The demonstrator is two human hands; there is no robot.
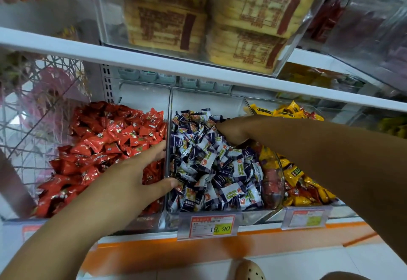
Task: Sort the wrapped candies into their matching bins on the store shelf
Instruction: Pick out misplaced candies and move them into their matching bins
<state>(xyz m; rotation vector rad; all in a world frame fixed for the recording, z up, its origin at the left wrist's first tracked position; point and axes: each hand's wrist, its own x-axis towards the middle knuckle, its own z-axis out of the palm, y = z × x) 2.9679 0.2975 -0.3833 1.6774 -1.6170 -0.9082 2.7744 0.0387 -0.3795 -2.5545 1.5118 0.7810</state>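
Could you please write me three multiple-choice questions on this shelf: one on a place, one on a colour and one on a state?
1. Where does the right hand reach?
A) the floor B) the middle bin C) the upper shelf
2. What colour are the candies in the left bin?
A) green B) white C) red
3. What does the right bin hold?
A) yellow candies with red ones mixed in B) only yellow candies C) nothing

Answers: 1 B, its fingers dip among the blue-and-white candies; 2 C, the wrappers there are red; 3 A, red wrappers lie among the yellow.
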